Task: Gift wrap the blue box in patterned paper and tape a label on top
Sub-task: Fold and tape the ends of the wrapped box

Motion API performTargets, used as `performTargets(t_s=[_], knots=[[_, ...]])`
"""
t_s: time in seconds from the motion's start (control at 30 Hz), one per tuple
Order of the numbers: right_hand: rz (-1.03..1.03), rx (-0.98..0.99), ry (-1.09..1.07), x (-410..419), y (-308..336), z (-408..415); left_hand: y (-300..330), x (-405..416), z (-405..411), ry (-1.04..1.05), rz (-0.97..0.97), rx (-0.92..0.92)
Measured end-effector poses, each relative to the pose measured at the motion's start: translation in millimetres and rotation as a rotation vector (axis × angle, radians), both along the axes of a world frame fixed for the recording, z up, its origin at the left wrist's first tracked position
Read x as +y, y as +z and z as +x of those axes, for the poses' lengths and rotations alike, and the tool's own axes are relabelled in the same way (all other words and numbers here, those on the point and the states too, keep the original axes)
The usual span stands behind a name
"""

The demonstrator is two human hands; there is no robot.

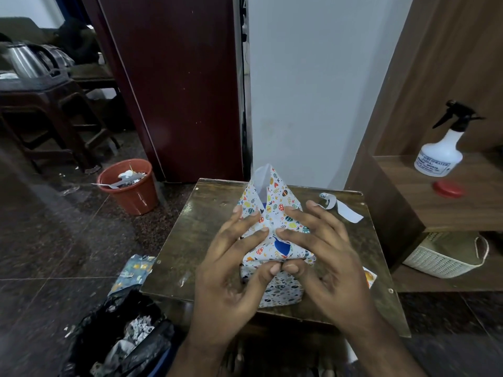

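The blue box (281, 246) sits on a small wooden table (196, 240), mostly covered in white patterned paper (277, 208); only a small blue patch shows on top. A far flap of the paper stands up in a peak. My left hand (231, 268) and my right hand (321, 254) lie over the box with fingers spread and straight, pressing the paper flaps down onto the top. Both thumbs meet at the near top edge. A curled white strip (341, 208), perhaps the label or tape backing, lies on the table at the far right.
An orange-brown bin (129, 186) stands on the floor to the left. A black bag with paper scraps (122, 336) lies at the near left. A spray bottle (442, 148) and red cap (447, 189) sit on a shelf at right, with a white basket (441, 257) below.
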State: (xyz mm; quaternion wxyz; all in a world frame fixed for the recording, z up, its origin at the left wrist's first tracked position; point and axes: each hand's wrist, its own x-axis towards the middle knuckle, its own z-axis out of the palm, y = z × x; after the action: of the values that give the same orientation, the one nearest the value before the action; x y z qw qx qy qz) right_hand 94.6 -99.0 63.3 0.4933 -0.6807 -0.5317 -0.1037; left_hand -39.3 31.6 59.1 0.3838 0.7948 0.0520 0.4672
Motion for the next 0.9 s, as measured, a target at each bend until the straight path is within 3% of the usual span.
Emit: performTargets(t_s=[0.23, 0.57, 0.9], knots=[[0.005, -0.115, 0.007, -3.9, 0.9, -1.6, 3.1, 9.3, -4.1, 0.009, 0.044, 0.101], [0.053, -0.280, -0.038, 0.2, 0.0, -9.2, 6.8, -2.1, 1.2, 0.031, 0.075, 0.061], [0.111, -0.251, -0.024, -3.2, -0.5, -16.6, 2.5, 4.6, 1.4, -0.008, 0.056, 0.066]])
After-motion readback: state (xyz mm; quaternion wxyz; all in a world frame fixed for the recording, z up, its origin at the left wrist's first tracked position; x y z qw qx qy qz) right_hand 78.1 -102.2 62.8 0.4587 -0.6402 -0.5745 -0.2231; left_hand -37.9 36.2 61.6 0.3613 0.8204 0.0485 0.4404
